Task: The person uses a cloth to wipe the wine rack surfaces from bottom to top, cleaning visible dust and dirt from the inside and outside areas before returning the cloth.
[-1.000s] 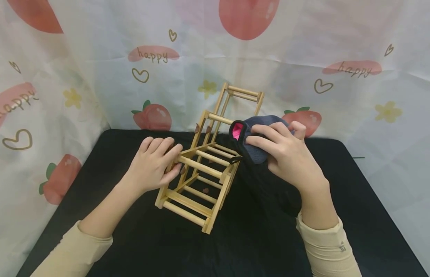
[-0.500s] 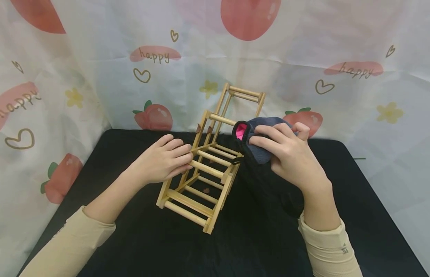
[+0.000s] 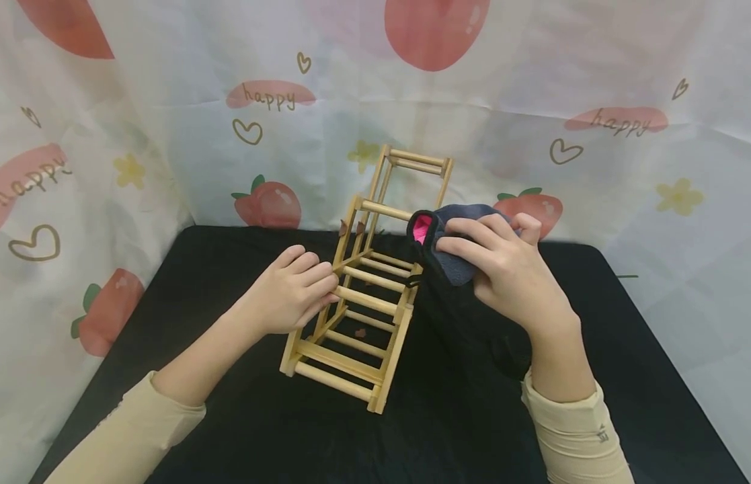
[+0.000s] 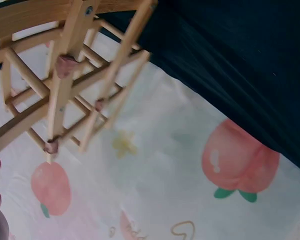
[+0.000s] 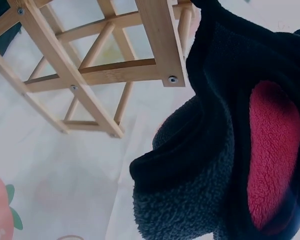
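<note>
Your left hand [image 3: 296, 289] grips the rack [image 3: 369, 302] by its left side, fingers bent at the rail. Your right hand [image 3: 509, 272] holds the blue cloth [image 3: 456, 273], pink lining showing at its opening, close by the rack's right side; contact between the two unclear. Rack: askew over the middle of the black table [image 3: 230, 417], far end toward the printed curtain [image 3: 490, 148]; brown patches [image 4: 66, 66] on its uprights.

Before us, on a black cloth-covered table [image 3: 260, 420], stands a slatted pale-wood rack [image 3: 369, 301]; left of it, our left hand [image 3: 295, 289]; right of it, a pink-lined dark-blue fleece piece [image 3: 456, 272] in our right hand [image 3: 509, 270]; behind, a white fruit-print curtain [image 3: 460, 128].
</note>
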